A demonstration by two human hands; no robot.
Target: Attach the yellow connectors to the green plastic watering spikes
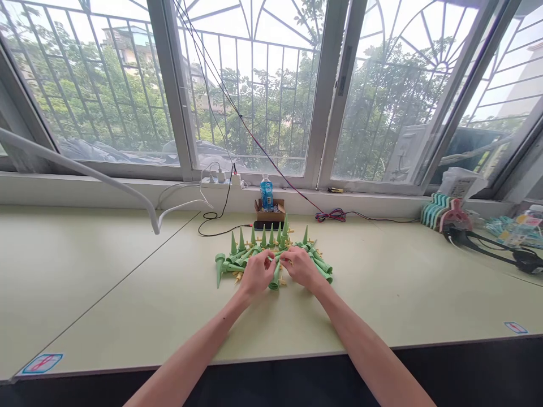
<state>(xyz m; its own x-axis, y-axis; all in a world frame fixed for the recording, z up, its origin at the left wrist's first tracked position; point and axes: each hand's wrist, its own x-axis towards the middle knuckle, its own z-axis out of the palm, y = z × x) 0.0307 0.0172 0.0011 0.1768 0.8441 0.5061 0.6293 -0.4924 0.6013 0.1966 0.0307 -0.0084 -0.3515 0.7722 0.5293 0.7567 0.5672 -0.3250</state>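
Note:
Both hands work close together over a heap of green cone-shaped plastic spikes (233,243) with small yellow T-shaped pieces (283,281) among them. The fingers of my left hand (257,272) are drawn into a pinch. Facing it, my right hand (302,269) pinches too, its fingertips nearly touching the left ones. What lies in the fingertips is too small and covered to make out. Just below them a green spike (275,281) points its wide hollow end toward me. Several spikes stand upright behind the hands; others lie tilted to both sides.
Behind the heap lie a phone (267,225) and a small cardboard box (270,213) with a blue bottle (266,193). A power strip (220,182) and coiled cable (331,215) sit by the window. Teal hangers (431,211) and a black strap (483,243) are at right; a white tube (127,189) juts in at left.

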